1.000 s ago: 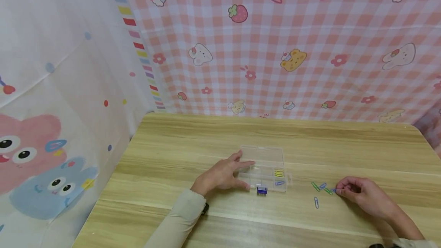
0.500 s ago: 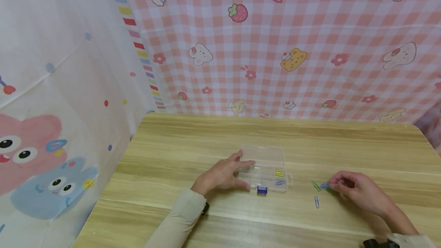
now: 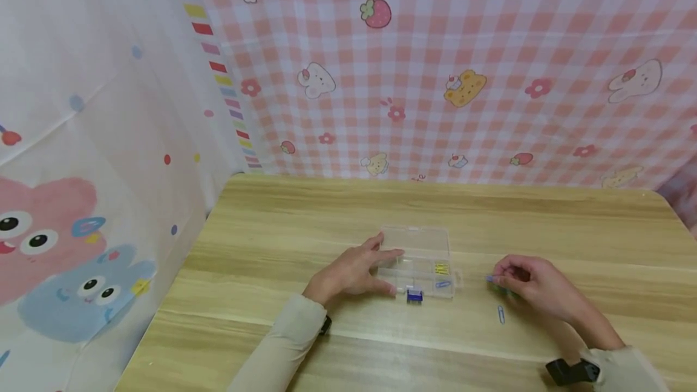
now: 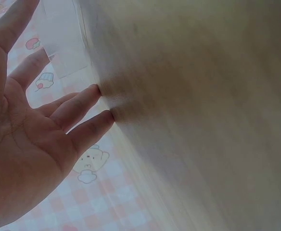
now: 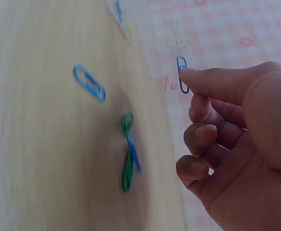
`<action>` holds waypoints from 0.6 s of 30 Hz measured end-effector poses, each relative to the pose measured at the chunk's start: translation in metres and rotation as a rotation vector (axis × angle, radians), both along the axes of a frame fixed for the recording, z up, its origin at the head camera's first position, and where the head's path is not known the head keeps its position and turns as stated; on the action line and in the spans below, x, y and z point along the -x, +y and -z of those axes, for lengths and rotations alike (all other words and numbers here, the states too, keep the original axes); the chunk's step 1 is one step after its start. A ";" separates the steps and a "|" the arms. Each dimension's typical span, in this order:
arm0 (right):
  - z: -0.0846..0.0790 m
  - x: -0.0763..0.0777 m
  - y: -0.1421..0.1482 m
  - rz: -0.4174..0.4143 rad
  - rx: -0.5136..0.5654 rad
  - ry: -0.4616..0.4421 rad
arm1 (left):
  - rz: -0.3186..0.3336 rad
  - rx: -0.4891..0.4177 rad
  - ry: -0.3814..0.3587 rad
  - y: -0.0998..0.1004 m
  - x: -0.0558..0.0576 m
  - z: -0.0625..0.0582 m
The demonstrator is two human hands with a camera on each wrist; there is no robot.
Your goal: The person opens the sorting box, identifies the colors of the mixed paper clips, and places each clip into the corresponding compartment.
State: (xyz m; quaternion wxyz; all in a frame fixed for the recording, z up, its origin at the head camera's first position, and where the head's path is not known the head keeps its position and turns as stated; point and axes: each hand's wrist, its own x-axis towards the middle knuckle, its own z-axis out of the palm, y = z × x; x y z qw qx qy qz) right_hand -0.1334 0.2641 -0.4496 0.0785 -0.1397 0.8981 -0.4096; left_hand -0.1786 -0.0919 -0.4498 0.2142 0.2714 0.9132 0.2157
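In the head view my right hand (image 3: 530, 283) is raised over the right part of the table. Its thumb and index finger pinch a blue paper clip (image 5: 183, 74). Below it lie green paper clips (image 5: 126, 168) with a blue one across them. Another blue paper clip (image 3: 501, 314) lies apart, nearer the front. My left hand (image 3: 354, 274), fingers spread and fairly straight, rests at the left side of a clear compartment box (image 3: 419, 238) with its lid raised back. Yellow clips (image 3: 441, 268) and a blue paper clip (image 3: 443, 284) sit in its right compartments.
A dark blue block-like piece (image 3: 414, 296) stands at the box's front edge. The wooden table (image 3: 305, 210) ends at a pink checked cloth (image 3: 337, 114) behind. A white patterned cloth (image 3: 136, 138) hangs along the left.
The right hand has picked up a blue paper clip from the group and moved left and up with it, toward the box. The left hand has stayed on the box.
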 end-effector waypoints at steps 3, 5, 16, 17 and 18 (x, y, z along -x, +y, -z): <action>-0.002 0.003 -0.010 -0.011 0.014 -0.016 | -0.002 0.000 -0.003 0.000 0.000 0.000; -0.003 0.004 -0.016 -0.020 0.020 -0.019 | -0.003 0.002 -0.004 0.000 0.000 0.000; -0.004 0.011 -0.040 -0.061 0.039 -0.049 | -0.008 0.005 -0.014 0.001 0.000 -0.001; -0.004 0.011 -0.042 -0.065 0.038 -0.054 | -0.008 0.005 -0.013 0.001 0.000 -0.001; -0.004 0.011 -0.044 -0.068 0.038 -0.058 | -0.009 0.005 -0.014 0.001 0.000 -0.001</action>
